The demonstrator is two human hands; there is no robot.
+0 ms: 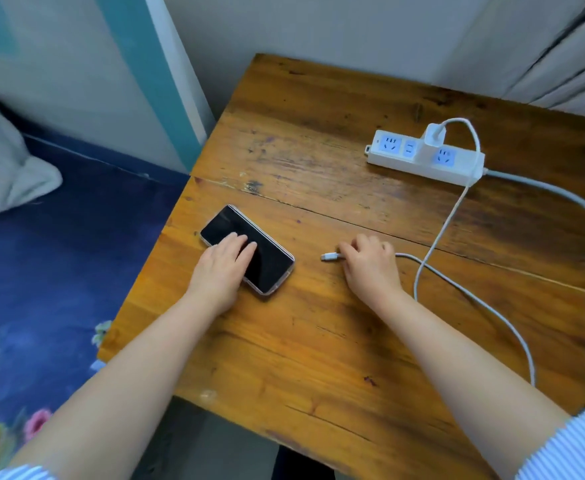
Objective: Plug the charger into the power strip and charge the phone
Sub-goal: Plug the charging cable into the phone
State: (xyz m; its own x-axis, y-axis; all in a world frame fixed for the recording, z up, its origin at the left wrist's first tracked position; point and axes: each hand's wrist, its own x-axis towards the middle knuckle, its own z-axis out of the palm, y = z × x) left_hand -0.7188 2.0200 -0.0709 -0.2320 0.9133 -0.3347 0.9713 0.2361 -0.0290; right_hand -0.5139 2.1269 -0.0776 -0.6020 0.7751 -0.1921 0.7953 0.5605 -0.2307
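A black phone [266, 261] in a clear case lies screen-up on the wooden table [318, 341], angled from upper left to lower right. My left hand [220, 268] rests flat on its near half, fingers spread over the screen. My right hand [370, 265] pinches the white charging cable [457, 292] just behind its connector [329, 256], which points left toward the phone, a short gap away. The white charger [433, 138] sits plugged into the white power strip [426, 157] at the table's far right, with the cable looping from it down across the table.
The power strip's thick grey cord [561, 195] runs off the table's right edge. A bed with a dark blue floral sheet [59, 254] and a pale pillow [3, 168] lies to the left. Curtains [568, 57] hang at the back right.
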